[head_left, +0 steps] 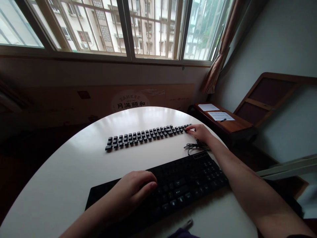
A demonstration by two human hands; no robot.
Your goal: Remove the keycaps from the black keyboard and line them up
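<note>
A pen (223, 120) and printed papers (221, 116) are held up by a wooden bench (237, 125), apparently; a curtain (218, 67) is gathered beside the barred window (153, 29).

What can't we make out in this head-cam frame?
All head view:
- Keys under the left hand: covered by it.
- Whether the right hand grips a keycap: its own fingers block the contact.
- Legends on the loose keycaps: mostly too small.
- Writing on the papers: too small.
- Grey-tipped object: mostly hidden by purple cloth, itself cut by the bottom edge.
</note>
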